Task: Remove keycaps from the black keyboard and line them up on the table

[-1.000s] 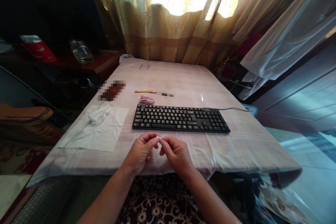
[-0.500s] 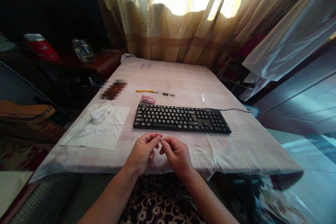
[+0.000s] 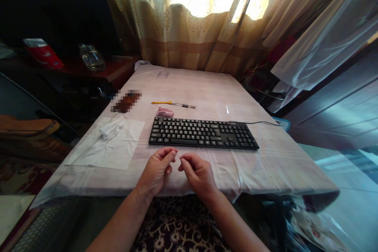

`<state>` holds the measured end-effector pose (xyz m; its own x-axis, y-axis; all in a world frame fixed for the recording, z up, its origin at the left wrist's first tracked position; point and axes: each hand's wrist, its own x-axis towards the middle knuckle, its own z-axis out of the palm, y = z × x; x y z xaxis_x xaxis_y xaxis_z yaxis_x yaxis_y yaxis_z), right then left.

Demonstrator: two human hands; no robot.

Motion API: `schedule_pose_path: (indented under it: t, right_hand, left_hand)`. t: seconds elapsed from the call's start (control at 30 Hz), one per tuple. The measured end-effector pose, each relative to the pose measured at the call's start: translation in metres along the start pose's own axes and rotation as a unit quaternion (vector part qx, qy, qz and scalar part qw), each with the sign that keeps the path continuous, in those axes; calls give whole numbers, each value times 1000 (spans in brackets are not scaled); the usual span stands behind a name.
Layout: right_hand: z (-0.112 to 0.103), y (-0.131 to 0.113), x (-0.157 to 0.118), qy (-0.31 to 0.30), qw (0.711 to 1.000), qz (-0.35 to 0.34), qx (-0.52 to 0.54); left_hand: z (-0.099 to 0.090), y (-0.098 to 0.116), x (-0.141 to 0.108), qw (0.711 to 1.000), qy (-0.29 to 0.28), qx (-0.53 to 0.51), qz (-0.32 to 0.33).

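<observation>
My left hand (image 3: 158, 167) is closed in a pinch above the table's near edge, in front of the keyboard. Facing it, my right hand (image 3: 198, 171) pinches too, with a small gap between the two. A thin pale sliver (image 3: 178, 157) shows between the fingertips, held at the right hand's fingers; whether the left hand grips anything is too small to tell. The black keyboard (image 3: 203, 133) lies just beyond both hands. Behind it rest a folded pink cloth (image 3: 165, 112) and a yellow-handled tool (image 3: 161, 102) with a thin metal shaft.
A white cloth (image 3: 118, 153) lies at the left of the covered table (image 3: 201, 86), with a crumpled white piece (image 3: 112, 128) on it. Beyond it is a blurred brown item (image 3: 127, 101). A glass jar (image 3: 92, 58) and red packet (image 3: 44, 53) stand on the side shelf.
The fingertips have moved slightly apart, and the thin sliver now shows between them. My left hand has shifted a little left. The whole view has shifted slightly.
</observation>
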<state>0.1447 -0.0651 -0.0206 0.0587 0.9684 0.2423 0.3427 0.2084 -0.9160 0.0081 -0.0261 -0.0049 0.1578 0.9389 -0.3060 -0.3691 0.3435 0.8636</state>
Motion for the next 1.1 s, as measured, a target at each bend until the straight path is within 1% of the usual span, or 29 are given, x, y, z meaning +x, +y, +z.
schedule_pose_path:
  t: [0.23, 0.37, 0.47, 0.57, 0.77, 0.93, 1.1]
  right_hand:
    - [3, -7, -2, -37, 999, 12, 20]
    - [5, -8, -4, -48, 997, 17, 50]
    - [6, -8, -4, -38, 998, 11, 58]
    - [4, -9, -2, -22, 998, 2, 51]
    - [3, -8, -1, -7, 998, 5, 56]
    - [6, -7, 0, 8, 992, 38, 117]
    - [13, -14, 1, 19, 974, 86, 209]
  left_hand:
    - [0, 5, -2, 999, -40, -2, 15]
    - [2, 6, -3, 997, -56, -19, 41]
    - [3, 3, -3, 996, -52, -21, 69]
    - [3, 1, -3, 995, -37, 5, 90]
    - [3, -1, -3, 996, -33, 22, 83]
    - [2, -2, -3, 997, -39, 3, 68]
    - [7, -3, -4, 997, -22, -34, 67]
